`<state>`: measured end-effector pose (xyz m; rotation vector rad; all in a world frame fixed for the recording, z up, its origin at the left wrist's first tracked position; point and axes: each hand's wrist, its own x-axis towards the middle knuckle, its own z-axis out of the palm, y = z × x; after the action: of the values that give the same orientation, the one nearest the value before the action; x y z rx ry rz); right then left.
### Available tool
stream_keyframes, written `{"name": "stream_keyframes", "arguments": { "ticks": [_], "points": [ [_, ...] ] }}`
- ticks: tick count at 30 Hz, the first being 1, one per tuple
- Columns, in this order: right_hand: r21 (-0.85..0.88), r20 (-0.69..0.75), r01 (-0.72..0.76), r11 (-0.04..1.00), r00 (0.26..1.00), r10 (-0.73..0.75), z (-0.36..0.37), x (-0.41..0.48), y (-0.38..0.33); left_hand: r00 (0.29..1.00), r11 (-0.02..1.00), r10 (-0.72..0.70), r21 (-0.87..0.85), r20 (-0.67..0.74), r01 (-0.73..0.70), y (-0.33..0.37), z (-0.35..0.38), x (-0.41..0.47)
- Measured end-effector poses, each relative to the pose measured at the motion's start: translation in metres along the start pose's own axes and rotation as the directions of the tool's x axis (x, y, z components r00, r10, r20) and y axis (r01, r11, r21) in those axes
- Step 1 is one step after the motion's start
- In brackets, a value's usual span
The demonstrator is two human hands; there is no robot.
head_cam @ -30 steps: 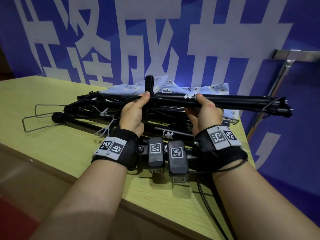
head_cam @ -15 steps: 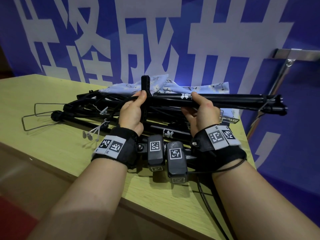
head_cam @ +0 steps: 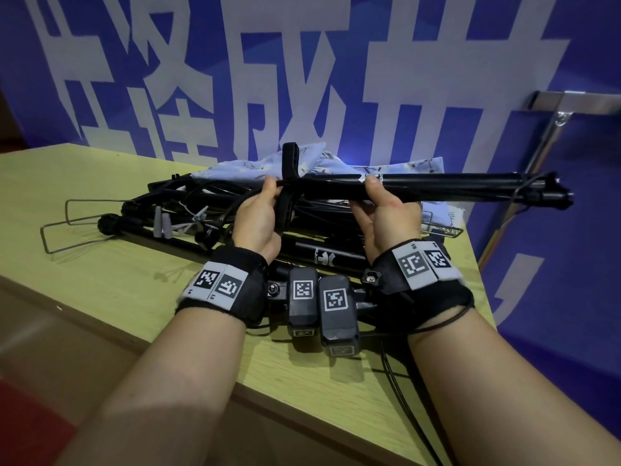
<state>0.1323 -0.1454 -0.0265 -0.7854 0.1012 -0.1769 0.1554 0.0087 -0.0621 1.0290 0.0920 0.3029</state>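
- Blue banner [head_cam: 336, 79] with large white characters hangs behind the bench [head_cam: 100, 290], which has a pale yellow-green wooden top.
- Black pole [head_cam: 453, 188]: held clear above the bench and roughly level. Its right end juts out past the bench's right edge.
- Left grip [head_cam: 257, 220]: fingers curled round a flat black cross-bar [head_cam: 289, 159] that stands upright at the pole's left end, thumb tip at the joint. It is above the bench's middle.
- Right grip [head_cam: 386, 216]: closed on the pole itself, thumb over the top beside a white logo, fingers wrapped beneath. It is above the bench's right half.
- Both wrists wear black bands [head_cam: 221, 284] with square coded markers. Two dark marker blocks [head_cam: 319, 301] sit between them, over the bench's front part.
- Pile of folded black stands [head_cam: 322, 258] lies on the bench under the pole.
- Bent wire frame [head_cam: 67, 227] lies on the bench's left part and reaches the pile.
- Pale floral cloth [head_cam: 336, 163] lies at the bench's back edge, behind the pile.
- Grey tapered plugs [head_cam: 161, 225] lie among the stands, left of the bench's middle.
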Motion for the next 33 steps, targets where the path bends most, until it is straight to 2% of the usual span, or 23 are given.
{"name": "stream_keyframes", "arguments": {
  "ticks": [7,12,16,18,22,26,30,33],
  "points": [
    [-0.115,-0.089,0.026,0.993,0.995,-0.037,-0.001,0.006,0.001,0.999,0.999,0.034,-0.013,0.002,-0.034,0.001,0.001,-0.001],
    [-0.125,-0.140,0.023,0.992,0.989,-0.040,-0.002,0.006,0.000,1.000,0.997,-0.002,-0.075,-0.004,0.001,0.005,0.005,-0.005],
    [-0.163,-0.175,0.014,0.987,0.984,-0.043,-0.002,0.004,-0.002,0.990,0.983,0.112,-0.134,-0.080,-0.122,0.007,0.008,-0.010],
    [-0.152,-0.173,0.004,0.988,0.984,-0.031,-0.003,0.006,-0.002,0.989,0.984,0.126,-0.116,-0.080,-0.134,0.010,0.008,-0.013],
    [-0.143,-0.112,-0.029,0.989,0.994,0.013,-0.003,0.011,-0.001,0.999,0.998,0.021,-0.056,0.039,-0.019,0.019,0.006,-0.021],
    [-0.150,-0.097,-0.029,0.988,0.995,0.015,-0.004,0.012,0.000,0.976,0.991,-0.087,-0.081,0.200,0.105,0.030,0.004,-0.029],
    [-0.075,-0.057,-0.087,0.993,0.995,0.083,-0.007,0.010,-0.004,0.973,0.988,-0.080,-0.110,0.217,0.106,0.044,0.000,-0.042],
    [-0.046,-0.050,-0.105,0.993,0.993,0.103,-0.003,0.004,-0.003,0.979,0.997,-0.037,-0.055,0.199,0.049,0.054,-0.002,-0.051]
  ]
}}
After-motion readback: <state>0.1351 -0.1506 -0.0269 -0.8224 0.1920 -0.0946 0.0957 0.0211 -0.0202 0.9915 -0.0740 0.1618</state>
